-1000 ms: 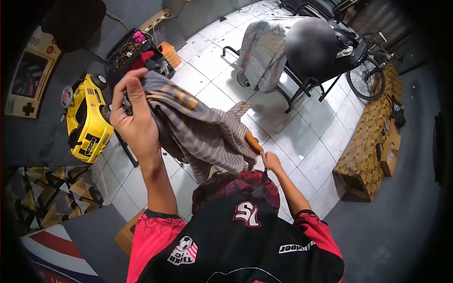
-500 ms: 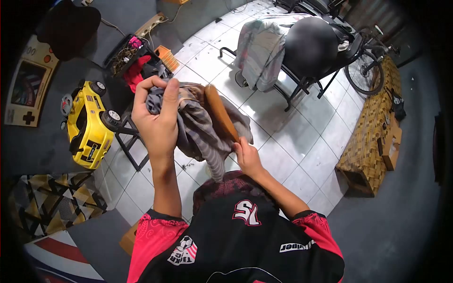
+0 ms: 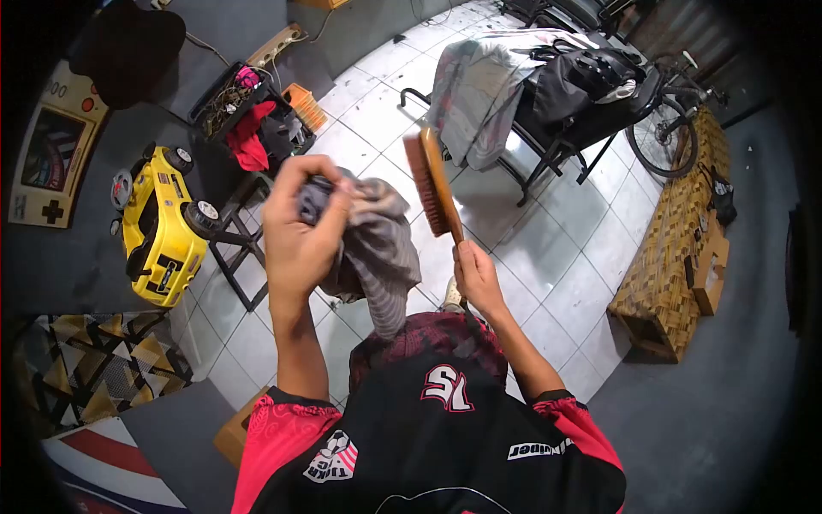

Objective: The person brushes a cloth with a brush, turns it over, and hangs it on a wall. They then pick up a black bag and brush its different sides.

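My left hand [image 3: 304, 227] is closed on a bunched grey striped cloth [image 3: 385, 248], which hangs below the fingers in folds. Part of the cloth's top is hidden by the fingers and blurred. In my right hand [image 3: 479, 276] is a wooden brush [image 3: 437, 184], gripped by its handle and pointing up and away. Its dark reddish bristles face left, toward the cloth, with a gap between the two.
A yellow toy car [image 3: 167, 227] and a black stool [image 3: 240, 261] stand at left. Behind them is an open box of items [image 3: 248, 120]. A draped black bench [image 3: 484, 98], a bicycle [image 3: 664, 133] and a woven cabinet [image 3: 659, 295] occupy the right side.
The brush has come away from the cloth, turning so its bristles show and rising up and right. My left hand and the cloth have shifted slightly right and down.
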A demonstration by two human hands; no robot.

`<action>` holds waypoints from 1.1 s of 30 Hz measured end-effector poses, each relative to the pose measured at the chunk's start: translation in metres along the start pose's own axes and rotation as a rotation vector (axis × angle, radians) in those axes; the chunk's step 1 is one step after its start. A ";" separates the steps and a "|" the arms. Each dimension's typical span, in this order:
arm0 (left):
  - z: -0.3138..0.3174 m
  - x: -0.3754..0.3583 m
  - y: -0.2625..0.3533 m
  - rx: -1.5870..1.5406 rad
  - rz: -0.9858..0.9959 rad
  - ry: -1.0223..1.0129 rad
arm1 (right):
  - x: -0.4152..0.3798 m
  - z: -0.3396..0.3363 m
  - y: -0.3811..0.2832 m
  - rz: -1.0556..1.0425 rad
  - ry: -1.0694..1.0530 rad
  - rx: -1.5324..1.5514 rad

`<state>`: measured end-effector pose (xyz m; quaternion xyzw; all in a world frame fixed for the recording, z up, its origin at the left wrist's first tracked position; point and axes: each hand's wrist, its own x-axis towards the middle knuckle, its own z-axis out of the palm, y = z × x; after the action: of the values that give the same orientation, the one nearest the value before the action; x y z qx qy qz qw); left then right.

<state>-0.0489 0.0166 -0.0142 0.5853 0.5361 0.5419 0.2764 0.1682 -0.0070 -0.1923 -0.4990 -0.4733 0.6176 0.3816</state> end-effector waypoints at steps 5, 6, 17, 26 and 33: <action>0.005 0.000 0.013 0.133 0.072 -0.264 | -0.029 0.022 -0.069 -0.296 -0.153 0.022; 0.003 -0.003 0.016 0.119 0.048 -0.264 | -0.028 0.022 -0.064 -0.282 -0.165 -0.051; -0.027 -0.015 0.021 -0.178 0.242 0.090 | 0.004 -0.076 0.185 0.390 -0.261 -1.243; -0.011 -0.011 0.005 0.008 0.245 -0.098 | 0.015 -0.040 0.023 -0.099 0.116 -0.403; 0.001 -0.004 0.017 0.136 0.472 -0.213 | -0.011 0.012 -0.018 -0.368 -0.290 -0.026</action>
<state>-0.0418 0.0084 -0.0009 0.7649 0.3879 0.4896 0.1575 0.1584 -0.0154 -0.1715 -0.3152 -0.6139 0.5966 0.4096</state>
